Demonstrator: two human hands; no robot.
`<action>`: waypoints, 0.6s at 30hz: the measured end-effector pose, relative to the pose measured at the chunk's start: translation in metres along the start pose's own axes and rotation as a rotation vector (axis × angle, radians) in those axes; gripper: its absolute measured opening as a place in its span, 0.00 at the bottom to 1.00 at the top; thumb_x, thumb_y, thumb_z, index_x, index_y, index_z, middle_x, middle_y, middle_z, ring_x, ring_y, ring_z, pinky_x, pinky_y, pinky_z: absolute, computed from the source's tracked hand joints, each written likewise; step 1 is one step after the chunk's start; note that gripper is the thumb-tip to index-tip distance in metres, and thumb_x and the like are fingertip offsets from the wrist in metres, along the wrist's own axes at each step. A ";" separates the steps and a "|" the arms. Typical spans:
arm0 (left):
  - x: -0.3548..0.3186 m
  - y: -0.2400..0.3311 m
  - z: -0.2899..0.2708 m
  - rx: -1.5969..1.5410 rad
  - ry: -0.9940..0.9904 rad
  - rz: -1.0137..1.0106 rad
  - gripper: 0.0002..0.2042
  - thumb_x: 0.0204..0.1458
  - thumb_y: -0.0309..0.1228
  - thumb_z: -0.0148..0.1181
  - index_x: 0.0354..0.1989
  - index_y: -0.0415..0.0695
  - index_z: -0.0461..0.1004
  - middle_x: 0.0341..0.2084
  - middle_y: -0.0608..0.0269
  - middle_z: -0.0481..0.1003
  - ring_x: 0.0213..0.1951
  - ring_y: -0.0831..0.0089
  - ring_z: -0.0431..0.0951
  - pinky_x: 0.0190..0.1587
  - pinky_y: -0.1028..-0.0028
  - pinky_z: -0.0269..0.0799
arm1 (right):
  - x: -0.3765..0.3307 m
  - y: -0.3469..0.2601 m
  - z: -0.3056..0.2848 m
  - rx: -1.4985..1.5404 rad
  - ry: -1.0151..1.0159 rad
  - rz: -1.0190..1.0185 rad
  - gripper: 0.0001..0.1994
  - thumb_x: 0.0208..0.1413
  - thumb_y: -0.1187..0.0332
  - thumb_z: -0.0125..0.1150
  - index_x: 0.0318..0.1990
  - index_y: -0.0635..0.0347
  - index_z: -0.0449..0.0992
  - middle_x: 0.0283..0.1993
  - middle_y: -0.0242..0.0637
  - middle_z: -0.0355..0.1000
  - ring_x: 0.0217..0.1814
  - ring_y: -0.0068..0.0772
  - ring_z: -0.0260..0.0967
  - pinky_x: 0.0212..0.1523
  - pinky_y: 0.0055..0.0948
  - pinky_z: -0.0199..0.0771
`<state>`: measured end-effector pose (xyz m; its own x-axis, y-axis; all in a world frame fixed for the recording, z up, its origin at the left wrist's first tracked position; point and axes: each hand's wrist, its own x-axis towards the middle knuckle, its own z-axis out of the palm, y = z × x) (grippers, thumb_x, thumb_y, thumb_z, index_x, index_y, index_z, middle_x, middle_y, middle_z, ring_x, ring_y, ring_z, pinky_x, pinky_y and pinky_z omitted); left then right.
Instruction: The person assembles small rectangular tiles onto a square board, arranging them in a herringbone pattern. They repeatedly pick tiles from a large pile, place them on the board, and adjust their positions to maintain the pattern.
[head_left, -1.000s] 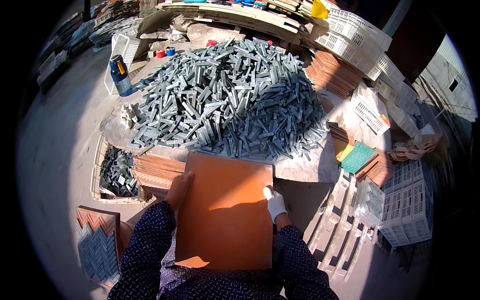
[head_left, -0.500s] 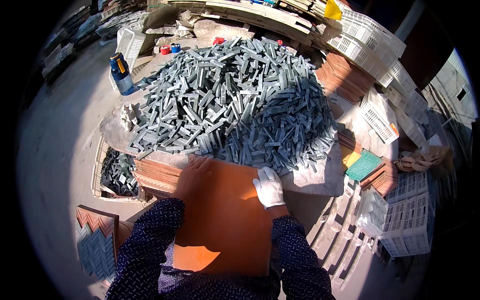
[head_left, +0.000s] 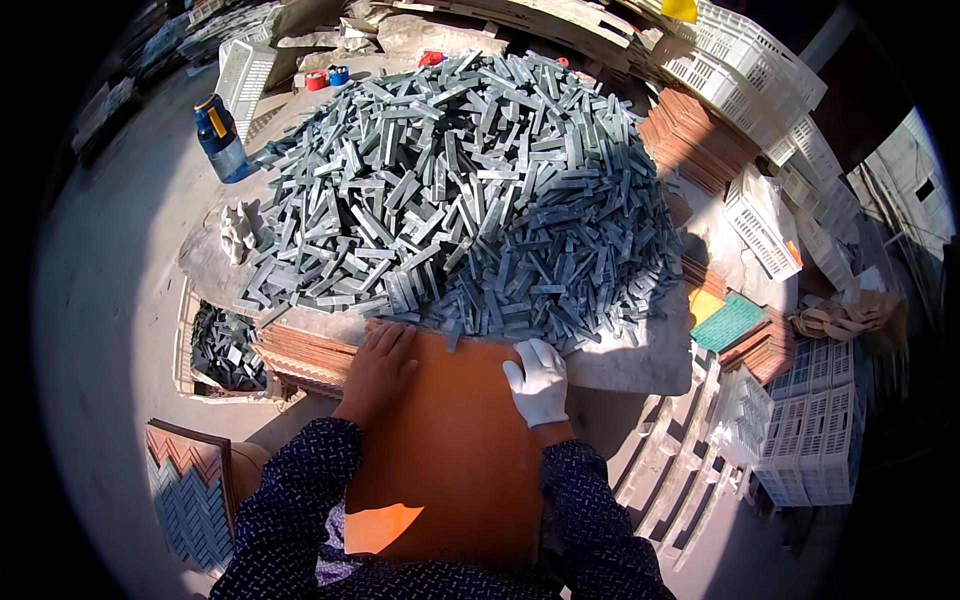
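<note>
A flat orange board (head_left: 450, 440) lies in front of me, its near end at my waist and its far edge against the table. My bare left hand (head_left: 380, 368) grips its far left corner, fingers together over the edge. At the far right corner, my right hand (head_left: 540, 382) in a white knit glove holds the board, thumb on top. Beyond it rises a big heap of grey-green stone strips (head_left: 450, 190). One loose strip (head_left: 454, 335) overlaps the board's far edge. The undersides of both hands are hidden.
Reddish boards (head_left: 305, 358) are stacked left of the board, beside a crate of dark strips (head_left: 183, 345). A herringbone-patterned panel (head_left: 190, 510) stands lower left. A blue bottle (head_left: 222, 140) is at the far left. Wooden slats (head_left: 665, 465) and white crates (head_left: 810, 450) lie right.
My view has shifted slightly, and the heap looks a little nearer. A loose strip now overlaps the board's far edge. Both hands stay at the board's corners.
</note>
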<state>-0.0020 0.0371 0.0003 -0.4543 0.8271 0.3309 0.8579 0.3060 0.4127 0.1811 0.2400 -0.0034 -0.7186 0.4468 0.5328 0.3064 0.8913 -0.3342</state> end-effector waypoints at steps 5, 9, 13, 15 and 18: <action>-0.019 0.008 -0.004 -0.077 0.179 -0.328 0.26 0.46 0.31 0.60 0.54 0.36 0.64 0.51 0.48 0.64 0.57 0.53 0.62 0.60 0.64 0.58 | -0.033 -0.005 -0.003 -0.240 0.085 0.256 0.21 0.48 0.61 0.61 0.48 0.62 0.68 0.48 0.47 0.66 0.50 0.49 0.64 0.50 0.43 0.66; -0.062 0.005 -0.013 -0.585 -0.022 -0.757 0.25 0.51 0.35 0.58 0.55 0.34 0.63 0.49 0.48 0.68 0.52 0.57 0.68 0.54 0.68 0.65 | -0.086 -0.029 -0.035 0.153 -0.024 0.748 0.26 0.52 0.60 0.61 0.53 0.68 0.62 0.50 0.48 0.65 0.49 0.44 0.65 0.50 0.35 0.67; -0.100 -0.013 -0.014 -1.386 -0.229 -0.907 0.25 0.54 0.38 0.56 0.56 0.34 0.61 0.48 0.52 0.70 0.47 0.65 0.73 0.48 0.70 0.70 | -0.123 -0.013 -0.050 0.841 -0.434 1.206 0.20 0.56 0.62 0.58 0.51 0.67 0.66 0.44 0.38 0.70 0.42 0.31 0.69 0.43 0.28 0.71; -0.098 -0.008 -0.020 -1.559 -0.363 -0.941 0.25 0.54 0.38 0.56 0.56 0.34 0.61 0.49 0.53 0.70 0.47 0.66 0.73 0.49 0.70 0.71 | -0.140 0.007 -0.042 1.171 -0.468 1.298 0.17 0.57 0.63 0.57 0.49 0.65 0.69 0.41 0.35 0.72 0.40 0.26 0.71 0.41 0.27 0.73; -0.082 -0.003 -0.040 -1.746 -0.524 -0.981 0.25 0.54 0.36 0.57 0.56 0.34 0.61 0.49 0.52 0.70 0.49 0.64 0.72 0.51 0.68 0.70 | -0.123 0.008 -0.055 1.474 -0.596 1.301 0.14 0.56 0.63 0.58 0.44 0.63 0.72 0.39 0.37 0.74 0.35 0.27 0.72 0.35 0.24 0.73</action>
<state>0.0228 -0.0505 0.0057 -0.1509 0.8266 -0.5421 -0.7975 0.2222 0.5609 0.3061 0.1963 -0.0282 -0.7052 0.2859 -0.6489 0.2891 -0.7197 -0.6312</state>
